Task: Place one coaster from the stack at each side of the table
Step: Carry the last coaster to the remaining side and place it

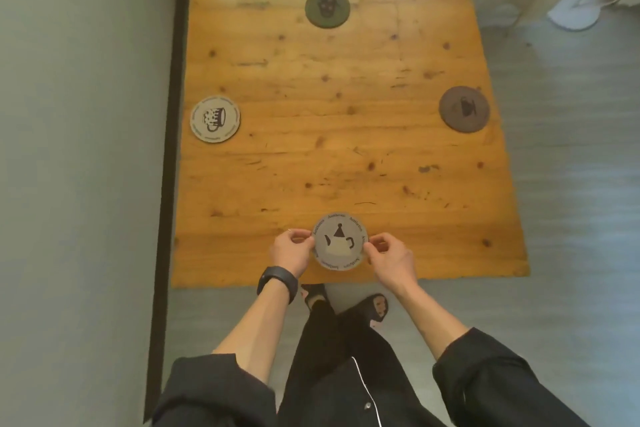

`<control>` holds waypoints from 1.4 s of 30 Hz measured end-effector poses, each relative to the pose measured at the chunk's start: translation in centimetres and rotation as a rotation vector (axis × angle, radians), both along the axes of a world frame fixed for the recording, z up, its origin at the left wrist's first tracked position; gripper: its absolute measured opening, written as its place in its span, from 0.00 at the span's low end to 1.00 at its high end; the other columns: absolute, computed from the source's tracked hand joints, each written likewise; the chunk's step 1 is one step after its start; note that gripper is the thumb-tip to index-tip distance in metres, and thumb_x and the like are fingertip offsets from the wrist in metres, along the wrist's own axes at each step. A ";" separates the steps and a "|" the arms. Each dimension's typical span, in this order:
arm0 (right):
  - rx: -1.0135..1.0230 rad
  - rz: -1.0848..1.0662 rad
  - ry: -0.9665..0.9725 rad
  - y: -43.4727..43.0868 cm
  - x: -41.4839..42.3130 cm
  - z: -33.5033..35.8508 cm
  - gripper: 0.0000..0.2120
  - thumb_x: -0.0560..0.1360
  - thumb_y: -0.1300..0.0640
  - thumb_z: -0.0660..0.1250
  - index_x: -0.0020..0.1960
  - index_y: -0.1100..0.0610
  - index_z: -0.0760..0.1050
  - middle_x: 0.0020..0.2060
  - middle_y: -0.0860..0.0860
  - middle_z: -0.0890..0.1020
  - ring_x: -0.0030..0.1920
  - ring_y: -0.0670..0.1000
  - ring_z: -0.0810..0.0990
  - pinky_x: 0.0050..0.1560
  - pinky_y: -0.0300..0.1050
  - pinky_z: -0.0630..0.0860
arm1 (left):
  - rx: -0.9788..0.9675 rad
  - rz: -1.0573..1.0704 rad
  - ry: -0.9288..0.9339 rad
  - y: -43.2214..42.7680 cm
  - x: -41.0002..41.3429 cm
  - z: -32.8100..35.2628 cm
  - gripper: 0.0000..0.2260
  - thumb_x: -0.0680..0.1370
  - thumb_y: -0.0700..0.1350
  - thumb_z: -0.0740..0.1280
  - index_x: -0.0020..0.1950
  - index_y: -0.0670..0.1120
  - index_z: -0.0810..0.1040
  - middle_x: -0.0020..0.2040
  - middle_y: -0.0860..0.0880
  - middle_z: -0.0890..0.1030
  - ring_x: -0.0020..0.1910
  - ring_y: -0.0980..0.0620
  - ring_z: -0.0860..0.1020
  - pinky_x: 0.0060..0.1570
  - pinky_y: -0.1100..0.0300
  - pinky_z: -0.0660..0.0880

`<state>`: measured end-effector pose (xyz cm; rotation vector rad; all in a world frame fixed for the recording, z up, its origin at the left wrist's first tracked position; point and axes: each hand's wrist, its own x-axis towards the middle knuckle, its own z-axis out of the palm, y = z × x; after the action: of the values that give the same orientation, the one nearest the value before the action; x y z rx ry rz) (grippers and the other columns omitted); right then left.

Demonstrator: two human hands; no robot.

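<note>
A grey coaster with a teapot print (pixel 339 241) lies at the near edge of the square wooden table (pixel 339 135). My left hand (pixel 290 251) pinches its left rim and my right hand (pixel 389 257) pinches its right rim. A pale coaster with a mug print (pixel 215 119) lies at the left side. A dark green coaster (pixel 327 8) lies at the far side. A brown coaster with a cup print (pixel 464 109) lies at the right side. No stack is in view.
A wall (pixel 79 149) runs close along the table's left side, with a dark strip at its foot. Grey floor lies to the right, with a white stand base (pixel 573 16) at the far right. My feet in sandals (pixel 346 302) stand at the near edge.
</note>
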<state>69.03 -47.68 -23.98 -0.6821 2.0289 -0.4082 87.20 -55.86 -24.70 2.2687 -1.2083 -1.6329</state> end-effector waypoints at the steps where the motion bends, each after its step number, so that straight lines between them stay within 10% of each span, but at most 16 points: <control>1: 0.008 0.004 0.005 -0.6 -0.3 -0.6 0.08 0.78 0.49 0.67 0.53 0.52 0.80 0.45 0.46 0.83 0.48 0.49 0.81 0.45 0.42 0.72 | -0.004 0.011 -0.008 -0.2 -0.3 -0.5 0.02 0.75 0.46 0.71 0.46 0.51 0.80 0.49 0.49 0.83 0.48 0.50 0.79 0.50 0.56 0.77; 17: 0.143 -0.005 0.084 -2.7 -1.6 -3.9 0.09 0.78 0.49 0.68 0.55 0.52 0.81 0.54 0.51 0.84 0.56 0.53 0.80 0.58 0.46 0.74 | -0.010 -0.124 -0.240 -1.2 -1.6 -2.5 0.05 0.75 0.55 0.69 0.46 0.55 0.81 0.50 0.55 0.84 0.55 0.49 0.80 0.63 0.50 0.71; 30: 0.125 -0.028 0.088 -2.4 -1.1 -3.9 0.05 0.75 0.45 0.70 0.44 0.44 0.77 0.43 0.44 0.81 0.54 0.51 0.80 0.65 0.57 0.73 | -0.030 -0.227 -0.309 -1.2 -1.3 -2.5 0.06 0.75 0.54 0.67 0.48 0.54 0.80 0.49 0.54 0.84 0.56 0.49 0.79 0.58 0.52 0.67; 42: -0.025 0.219 0.297 -2.1 -0.6 -3.7 0.06 0.78 0.49 0.67 0.53 0.48 0.74 0.45 0.46 0.79 0.46 0.51 0.79 0.51 0.52 0.77 | -0.372 -0.697 -0.430 -0.4 -1.3 -3.3 0.12 0.80 0.48 0.59 0.62 0.60 0.74 0.47 0.53 0.81 0.49 0.50 0.78 0.52 0.53 0.68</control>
<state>68.47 -49.74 -27.72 -1.0190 2.1974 -0.2124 85.90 -56.22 -28.02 2.1257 -2.3739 -0.9070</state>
